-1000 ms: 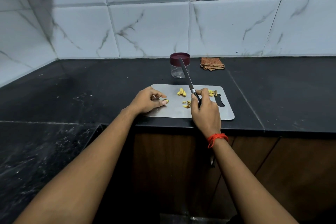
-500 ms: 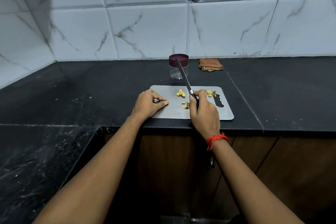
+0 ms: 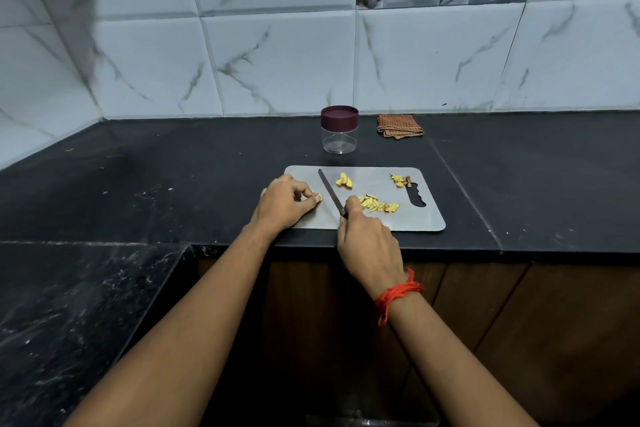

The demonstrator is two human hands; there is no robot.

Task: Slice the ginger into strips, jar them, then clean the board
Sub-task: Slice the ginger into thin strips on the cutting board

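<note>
Right hand (image 3: 369, 239) grips the knife (image 3: 330, 191), blade pointing away and leftward over the steel board (image 3: 426, 218); left hand (image 3: 284, 203) pinches a ginger piece (image 3: 319, 198) near the board's left edge, just left of the blade.

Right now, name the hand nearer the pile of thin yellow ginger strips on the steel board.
Right. The right hand, gripping the slim knife, borders the left end of the thin yellow ginger strips; the left hand lies beyond the knife, pinching a small yellow ginger piece.
</note>
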